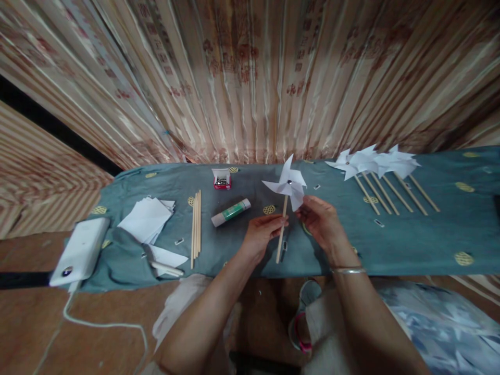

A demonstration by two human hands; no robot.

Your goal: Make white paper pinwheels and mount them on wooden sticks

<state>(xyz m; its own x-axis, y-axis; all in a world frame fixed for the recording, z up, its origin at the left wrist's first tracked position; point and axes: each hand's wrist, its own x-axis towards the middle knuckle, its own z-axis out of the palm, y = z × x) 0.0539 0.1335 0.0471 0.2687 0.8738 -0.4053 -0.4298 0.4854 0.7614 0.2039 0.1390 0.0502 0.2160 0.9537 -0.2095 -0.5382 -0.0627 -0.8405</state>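
- Left hand [260, 235]: thumb and fingers closed on the wooden stick of a white paper pinwheel [288, 183]. Grip sits below the blades; the stick's lower end juts out beneath the fingers.
- Pinwheel: raised over the table's green cloth [422, 247], stick tilted slightly, head above the left hand and to the upper left of the right. Small shiny fastener [289, 182] at its hub.
- Right hand [321, 217]: fingers curled nearly together at the lower right blade; cannot tell whether they pinch it or only touch. Metal bracelet [349, 270] on that wrist.
- Left of the hands: glue stick [231, 212] lying aslant, near the left hand; beyond it, an open red box [222, 179] of small metallic pieces.
- Farther left: bare wooden sticks [196, 229] side by side, then a loose pile of white paper sheets [144, 219].
- Table's left end: white device [82, 250] with a cable [105, 325].
- Right: row of overlapping pinwheels [378, 162], sticks toward the person.
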